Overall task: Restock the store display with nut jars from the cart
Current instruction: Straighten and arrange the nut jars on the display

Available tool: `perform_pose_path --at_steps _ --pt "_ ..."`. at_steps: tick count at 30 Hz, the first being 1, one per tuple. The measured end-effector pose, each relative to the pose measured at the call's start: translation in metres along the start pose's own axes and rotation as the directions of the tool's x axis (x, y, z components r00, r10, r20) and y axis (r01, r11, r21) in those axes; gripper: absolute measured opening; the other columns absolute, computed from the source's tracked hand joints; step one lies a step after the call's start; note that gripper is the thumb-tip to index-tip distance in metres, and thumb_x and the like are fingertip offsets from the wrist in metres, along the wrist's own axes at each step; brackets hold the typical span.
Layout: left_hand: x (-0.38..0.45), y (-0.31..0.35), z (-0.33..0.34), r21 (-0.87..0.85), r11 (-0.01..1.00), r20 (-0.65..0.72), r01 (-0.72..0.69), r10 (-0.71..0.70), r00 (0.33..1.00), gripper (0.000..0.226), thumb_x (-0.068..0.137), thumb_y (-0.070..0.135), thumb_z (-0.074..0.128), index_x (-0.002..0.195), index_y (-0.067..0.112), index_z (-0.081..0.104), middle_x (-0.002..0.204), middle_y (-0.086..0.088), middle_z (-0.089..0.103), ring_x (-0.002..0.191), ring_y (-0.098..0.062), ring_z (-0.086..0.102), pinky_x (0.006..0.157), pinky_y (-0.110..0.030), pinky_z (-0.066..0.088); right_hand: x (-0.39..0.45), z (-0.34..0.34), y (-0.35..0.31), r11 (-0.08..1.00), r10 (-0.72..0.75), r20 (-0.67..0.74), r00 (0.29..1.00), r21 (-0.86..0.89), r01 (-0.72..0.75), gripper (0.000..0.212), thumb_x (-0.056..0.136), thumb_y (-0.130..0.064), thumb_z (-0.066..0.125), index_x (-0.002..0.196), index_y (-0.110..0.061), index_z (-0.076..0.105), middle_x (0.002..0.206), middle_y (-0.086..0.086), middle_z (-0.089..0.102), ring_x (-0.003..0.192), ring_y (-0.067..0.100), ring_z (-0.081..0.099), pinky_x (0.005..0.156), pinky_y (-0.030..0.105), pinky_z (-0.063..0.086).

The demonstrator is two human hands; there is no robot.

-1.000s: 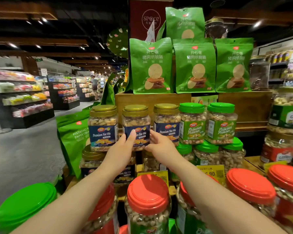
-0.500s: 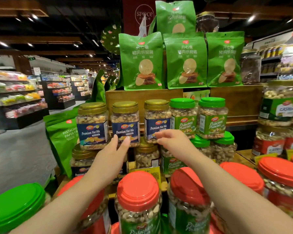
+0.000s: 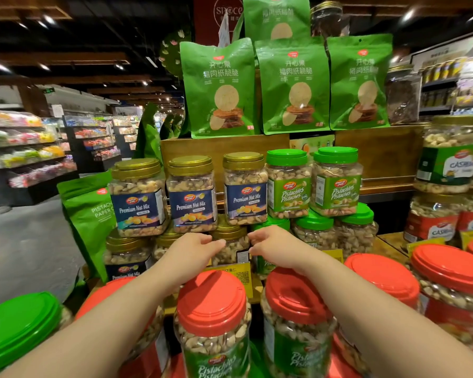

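Gold-lidded nut mix jars (image 3: 191, 193) face labels outward for shoppers | left hand (image 3: 193, 252), right hand (image 3: 273, 245) loosely curled, empty, just below them

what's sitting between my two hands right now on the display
In the head view, a gold-lidded nut jar on the lower row shows in the gap between the left hand and the right hand. Neither hand grips it.

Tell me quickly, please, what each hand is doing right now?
Left hand: open, fingers loosely curled, holding nothing.
Right hand: open, fingers loosely curled, holding nothing.
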State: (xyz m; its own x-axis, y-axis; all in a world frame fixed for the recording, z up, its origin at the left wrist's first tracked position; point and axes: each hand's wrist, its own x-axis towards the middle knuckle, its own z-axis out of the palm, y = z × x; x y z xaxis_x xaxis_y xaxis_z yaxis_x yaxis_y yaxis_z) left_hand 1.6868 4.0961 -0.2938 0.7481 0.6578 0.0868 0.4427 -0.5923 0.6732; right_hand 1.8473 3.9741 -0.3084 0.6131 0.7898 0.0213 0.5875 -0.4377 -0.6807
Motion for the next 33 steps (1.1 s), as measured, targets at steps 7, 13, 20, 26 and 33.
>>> perform_pose_path --at_steps 7,13,20,26,33 --pt "0.015 0.001 0.012 -0.03 0.999 0.032 -0.019 0.02 0.999 0.067 0.099 0.053 0.056 0.153 0.013 0.046 0.124 0.006 0.063 0.098 -0.003 0.06 0.076 -0.02 0.04 0.018 0.005 -0.005 0.997 -0.004 -0.04 0.999 -0.082 0.001 0.046 0.092 -0.01 0.06 0.138 -0.005 0.059 0.139 0.014 0.061 0.128 0.029 0.057 0.107 0.04 0.047" --pt "0.017 -0.002 0.016 -0.071 0.997 0.042 -0.01 0.013 0.999 0.076 0.096 0.059 0.058 0.154 0.013 0.043 0.129 -0.01 0.067 0.117 -0.017 0.061 0.085 -0.027 0.038 0.023 0.001 0.0 0.99 -0.038 -0.018 0.999 -0.134 0.035 0.032 0.093 -0.017 0.059 0.124 -0.018 0.055 0.124 0.005 0.063 0.112 0.022 0.059 0.096 0.035 0.05" --pt "0.021 -0.01 0.015 -0.123 0.992 0.1 -0.018 0.031 0.994 0.071 0.092 0.064 0.058 0.142 0.013 0.059 0.119 0.004 0.061 0.104 -0.008 0.056 0.079 -0.023 0.038 0.019 -0.003 -0.001 0.969 -0.118 0.028 0.993 -0.216 0.121 0.016 0.092 -0.016 0.061 0.103 -0.022 0.051 0.101 -0.001 0.06 0.095 0.02 0.057 0.074 0.031 0.045" --pt "0.024 -0.013 0.011 -0.198 0.98 0.121 0.011 0.014 0.993 0.063 0.089 0.061 0.064 0.135 0.018 0.065 0.112 0.014 0.054 0.105 -0.01 0.047 0.078 -0.026 0.038 0.011 -0.007 0.007 0.982 -0.122 0.092 0.988 -0.135 0.134 0.028 0.09 -0.024 0.072 0.113 -0.025 0.056 0.128 0.001 0.063 0.122 0.015 0.058 0.1 0.032 0.048" --pt "0.019 -0.016 0.016 -0.109 0.991 0.133 -0.073 0.088 0.987 0.106 0.065 0.079 0.053 0.154 0.022 0.044 0.165 0.009 0.029 0.147 -0.014 0.035 0.103 -0.029 0.028 0.015 -0.007 0.015 0.972 -0.165 0.11 0.98 -0.15 0.181 0.048 0.09 -0.038 0.073 0.128 -0.027 0.046 0.125 0.005 0.062 0.117 0.023 0.06 0.102 0.04 0.048"
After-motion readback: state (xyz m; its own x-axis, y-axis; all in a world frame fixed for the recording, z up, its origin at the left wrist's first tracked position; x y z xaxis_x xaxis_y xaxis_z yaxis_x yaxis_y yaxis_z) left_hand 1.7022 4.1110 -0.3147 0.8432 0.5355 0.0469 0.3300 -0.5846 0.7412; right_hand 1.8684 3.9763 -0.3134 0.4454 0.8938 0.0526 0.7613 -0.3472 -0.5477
